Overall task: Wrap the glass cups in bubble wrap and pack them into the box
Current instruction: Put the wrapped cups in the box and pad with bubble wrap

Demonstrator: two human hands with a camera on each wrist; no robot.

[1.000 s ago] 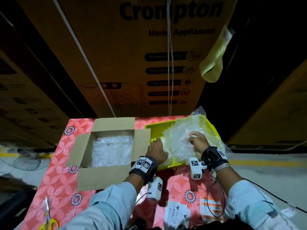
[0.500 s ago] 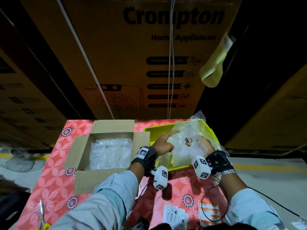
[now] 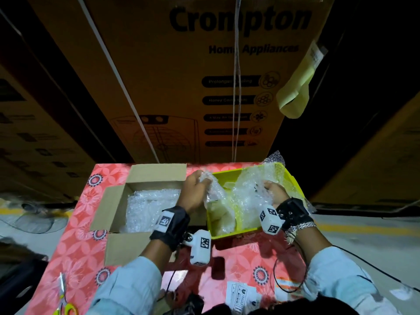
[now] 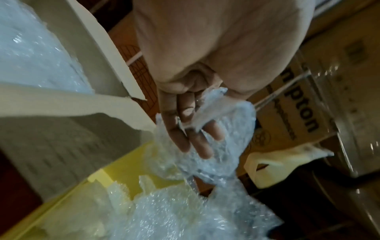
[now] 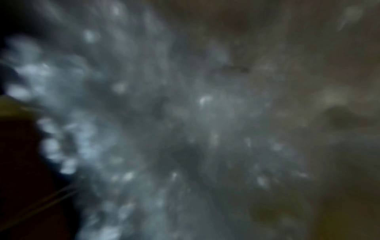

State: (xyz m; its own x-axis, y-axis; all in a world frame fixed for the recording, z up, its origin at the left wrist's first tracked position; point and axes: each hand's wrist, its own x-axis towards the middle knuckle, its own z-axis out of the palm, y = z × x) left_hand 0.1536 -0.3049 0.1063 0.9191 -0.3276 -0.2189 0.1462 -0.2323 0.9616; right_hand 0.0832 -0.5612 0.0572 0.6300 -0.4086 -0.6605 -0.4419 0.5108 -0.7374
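Note:
A yellow bin (image 3: pixel 292 178) at the table's back right is full of clear bubble wrap (image 3: pixel 247 198). My left hand (image 3: pixel 195 189) grips a bunched corner of one sheet (image 4: pixel 224 129) and holds it raised above the bin's left wall. My right hand (image 3: pixel 273 192) grips the wrap deeper in the bin. The right wrist view is filled with blurred bubble wrap (image 5: pixel 164 113). To the left stands the open cardboard box (image 3: pixel 116 201) with wrapped bundles (image 3: pixel 152 208) inside. No bare glass cup is visible.
Scissors with yellow handles (image 3: pixel 64 305) lie at the table's front left. Printed labels (image 3: pixel 243 296) lie near the front edge by my right arm. A large printed carton (image 3: pixel 204 76) rises right behind the red flowered tablecloth (image 3: pixel 77 246).
My left hand has gone from reaching flat over the bin to gripping a sheet's corner and pulling it up and leftward. My right hand has sunk deeper into the wrap.

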